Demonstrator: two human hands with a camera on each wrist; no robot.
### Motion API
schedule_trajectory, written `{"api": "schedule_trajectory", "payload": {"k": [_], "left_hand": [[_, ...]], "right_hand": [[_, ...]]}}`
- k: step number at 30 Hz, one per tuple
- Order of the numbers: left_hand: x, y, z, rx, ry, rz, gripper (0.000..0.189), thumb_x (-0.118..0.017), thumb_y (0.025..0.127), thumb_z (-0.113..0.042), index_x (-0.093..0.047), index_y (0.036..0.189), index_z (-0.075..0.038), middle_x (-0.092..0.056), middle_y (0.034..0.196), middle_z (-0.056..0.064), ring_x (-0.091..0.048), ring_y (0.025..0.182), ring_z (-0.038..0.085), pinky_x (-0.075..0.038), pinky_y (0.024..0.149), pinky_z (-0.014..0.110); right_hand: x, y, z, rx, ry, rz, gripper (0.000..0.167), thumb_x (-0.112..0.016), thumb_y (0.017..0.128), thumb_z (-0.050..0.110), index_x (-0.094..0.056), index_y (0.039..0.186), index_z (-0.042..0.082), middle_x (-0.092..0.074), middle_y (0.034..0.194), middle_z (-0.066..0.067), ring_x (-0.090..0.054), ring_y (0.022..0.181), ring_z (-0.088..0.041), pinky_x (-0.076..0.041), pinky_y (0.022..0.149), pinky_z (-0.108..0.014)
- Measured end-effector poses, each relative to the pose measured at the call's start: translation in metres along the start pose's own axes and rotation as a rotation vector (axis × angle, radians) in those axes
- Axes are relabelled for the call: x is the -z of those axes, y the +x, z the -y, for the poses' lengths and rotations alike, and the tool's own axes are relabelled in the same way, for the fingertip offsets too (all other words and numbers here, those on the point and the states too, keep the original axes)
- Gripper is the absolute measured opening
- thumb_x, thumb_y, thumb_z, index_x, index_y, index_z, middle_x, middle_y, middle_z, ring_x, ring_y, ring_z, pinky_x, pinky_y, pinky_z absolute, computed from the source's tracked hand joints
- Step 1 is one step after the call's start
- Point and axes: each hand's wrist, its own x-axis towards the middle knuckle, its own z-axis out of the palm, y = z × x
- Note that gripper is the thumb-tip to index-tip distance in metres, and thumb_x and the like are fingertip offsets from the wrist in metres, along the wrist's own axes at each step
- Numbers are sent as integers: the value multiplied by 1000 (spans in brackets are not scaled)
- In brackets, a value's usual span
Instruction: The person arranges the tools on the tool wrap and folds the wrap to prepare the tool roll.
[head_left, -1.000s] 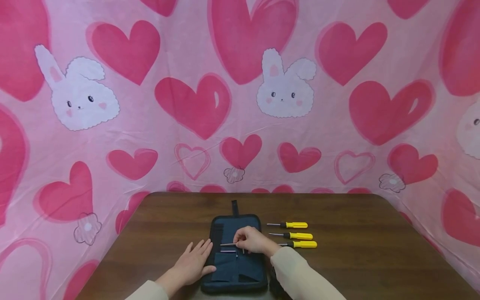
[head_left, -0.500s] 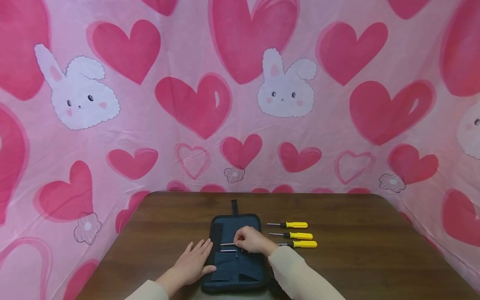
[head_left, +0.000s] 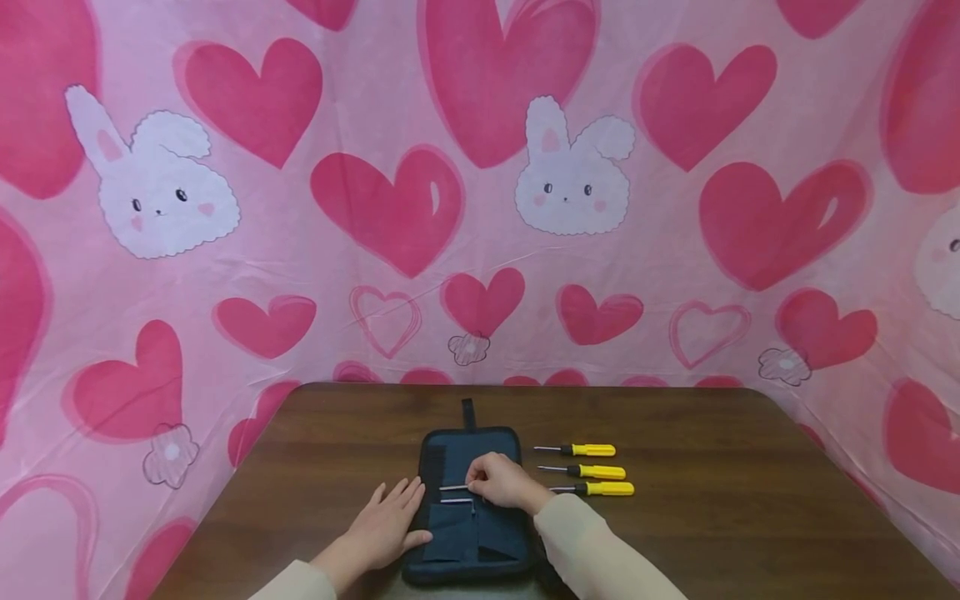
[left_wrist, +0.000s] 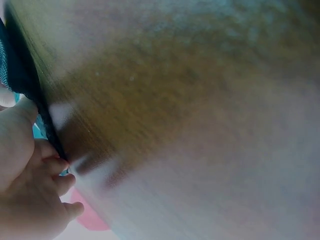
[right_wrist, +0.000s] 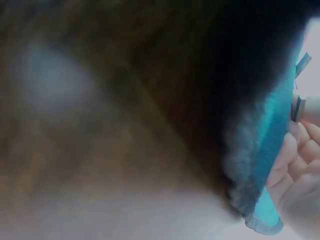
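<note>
A black zippered tool case [head_left: 469, 573] lies spread open on the table, with a dark blue lining, elastic loops on its left and pockets below. My right hand [head_left: 501, 481] is over its middle, pinching a thin metal hex key [head_left: 452, 488] between thumb and fingertips, the long end pointing left to the loops. Just below, a second hex key [head_left: 455, 502] lies at the top of a pocket, its bent end on the right. My left hand [head_left: 384, 527] rests with straight fingers along the case's left edge, thumb on the pocket; the left wrist view shows these fingers [left_wrist: 50, 172] at that edge.
Three yellow-handled screwdrivers [head_left: 597, 472] lie in a column to the right of the case on the brown wooden table [head_left: 697, 517], shafts pointing left. A closing strap [head_left: 468, 414] sticks out from the case's far edge. A pink heart-patterned cloth [head_left: 480, 250] hangs behind.
My right hand has shifted very slightly left with the hex key, whose bent end no longer shows below the hand. My left hand stays in place.
</note>
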Motion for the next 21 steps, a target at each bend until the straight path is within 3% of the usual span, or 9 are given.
{"api": "schedule_trajectory", "payload": {"k": [14, 21], "left_hand": [[0, 3, 1, 15, 22, 21, 73, -54, 85, -50, -43, 135, 2, -38, 140, 19, -33, 128, 36, -20, 101, 57], [-1, 4, 1, 24, 67, 33, 73, -53, 86, -52, -43, 135, 2, -40, 139, 17, -35, 127, 34, -22, 101, 56]], "right_hand": [[-7, 5, 8, 58, 44, -71, 6, -70, 80, 5, -70, 75, 7, -59, 65, 7, -50, 58, -4, -43, 56, -22], [-9, 4, 6, -34, 152, -24, 2, -69, 81, 4, -70, 80, 3, -58, 65, 4, -50, 46, -8, -47, 43, -24]]}}
